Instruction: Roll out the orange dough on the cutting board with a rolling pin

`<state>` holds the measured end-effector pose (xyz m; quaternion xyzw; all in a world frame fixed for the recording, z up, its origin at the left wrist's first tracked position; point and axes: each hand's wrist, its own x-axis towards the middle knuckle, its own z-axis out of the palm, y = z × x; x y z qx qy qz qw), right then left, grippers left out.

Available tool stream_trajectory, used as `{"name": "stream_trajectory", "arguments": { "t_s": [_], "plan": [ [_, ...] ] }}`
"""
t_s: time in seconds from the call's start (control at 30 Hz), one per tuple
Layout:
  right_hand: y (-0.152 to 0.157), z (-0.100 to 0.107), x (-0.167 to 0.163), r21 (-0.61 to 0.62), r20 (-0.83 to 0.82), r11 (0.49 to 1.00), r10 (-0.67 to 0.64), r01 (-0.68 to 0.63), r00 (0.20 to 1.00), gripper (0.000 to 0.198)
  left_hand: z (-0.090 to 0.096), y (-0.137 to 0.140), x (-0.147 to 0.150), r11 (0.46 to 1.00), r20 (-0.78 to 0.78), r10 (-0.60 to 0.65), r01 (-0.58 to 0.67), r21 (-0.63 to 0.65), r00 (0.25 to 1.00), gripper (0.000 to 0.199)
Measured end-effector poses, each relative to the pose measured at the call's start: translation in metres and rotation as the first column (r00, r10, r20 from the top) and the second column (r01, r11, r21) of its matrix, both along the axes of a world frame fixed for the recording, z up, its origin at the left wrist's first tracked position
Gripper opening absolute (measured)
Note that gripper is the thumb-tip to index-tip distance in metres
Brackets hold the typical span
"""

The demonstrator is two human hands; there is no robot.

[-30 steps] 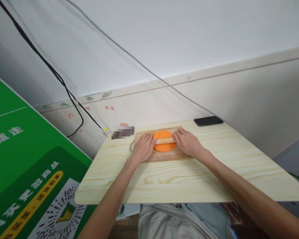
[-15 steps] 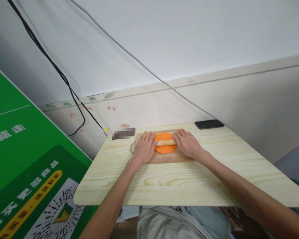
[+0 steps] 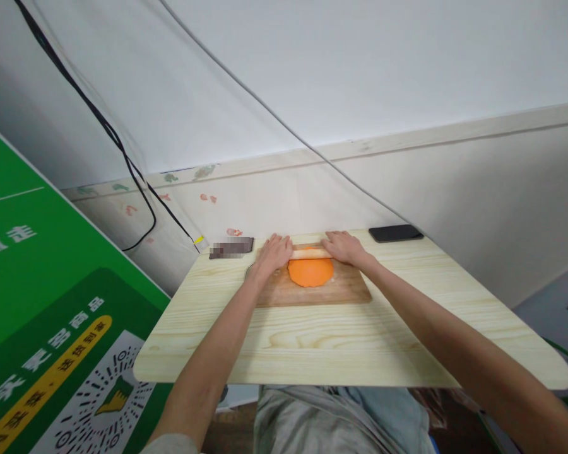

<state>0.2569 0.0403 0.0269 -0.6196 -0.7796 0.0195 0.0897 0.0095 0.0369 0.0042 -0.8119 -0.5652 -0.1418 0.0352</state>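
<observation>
A pale wooden rolling pin [image 3: 311, 253] lies crosswise over the far part of a flat orange sheet of dough [image 3: 311, 273]. My left hand [image 3: 274, 253] is over the pin's left end, fingers pointing away from me. On its right end rests my right hand [image 3: 344, 246], its fingers bent over the wood. Both hands hide the ends of the pin. Beneath the dough is a wooden cutting board [image 3: 322, 295], with a metal handle partly showing at its left side behind my left hand.
The board sits on a light wood-grain table [image 3: 293, 353] against a white wall. A black phone [image 3: 396, 233] lies at the back right. A dark, pixelated object [image 3: 231, 248] is at the back left. Cables [image 3: 108, 129] hang along the wall, beside a green printed panel [image 3: 23, 277].
Both hands have moved away from me with the rolling pin, from the dough's middle to its far part. More of the near dough and board now shows. The view has shifted slightly.
</observation>
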Motion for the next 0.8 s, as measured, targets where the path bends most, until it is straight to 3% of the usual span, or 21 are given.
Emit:
{"name": "stream_trajectory", "arguments": {
  "t_s": [0.13, 0.33, 0.53, 0.67, 0.8],
  "plan": [
    [-0.02, -0.005, 0.002, 0.079, 0.03, 0.997, 0.019, -0.022, 0.999, 0.042, -0.003, -0.02, -0.004, 0.998, -0.11, -0.067, 0.066, -0.014, 0.992, 0.046],
    [-0.069, -0.02, 0.008, 0.273, 0.124, 0.947, 0.143, -0.172, 0.982, 0.047, -0.005, -0.073, -0.004, 0.991, 0.038, -0.114, 0.111, 0.076, 0.993, 0.058],
    [-0.114, -0.04, 0.017, 0.359, 0.084, 0.923, 0.116, -0.139, 0.99, 0.064, -0.017, -0.119, -0.011, 0.978, 0.06, -0.115, 0.102, 0.181, 0.992, 0.059],
    [-0.119, -0.039, 0.017, 0.344, 0.099, 0.926, 0.127, -0.154, 0.987, 0.065, -0.022, -0.124, -0.014, 0.971, 0.046, -0.124, 0.112, 0.213, 0.991, 0.059],
    [-0.102, -0.024, 0.009, 0.254, 0.103, 0.959, 0.101, -0.124, 0.99, 0.062, -0.016, -0.104, -0.007, 0.983, 0.03, -0.067, 0.061, 0.171, 0.997, 0.059]
  ]
}}
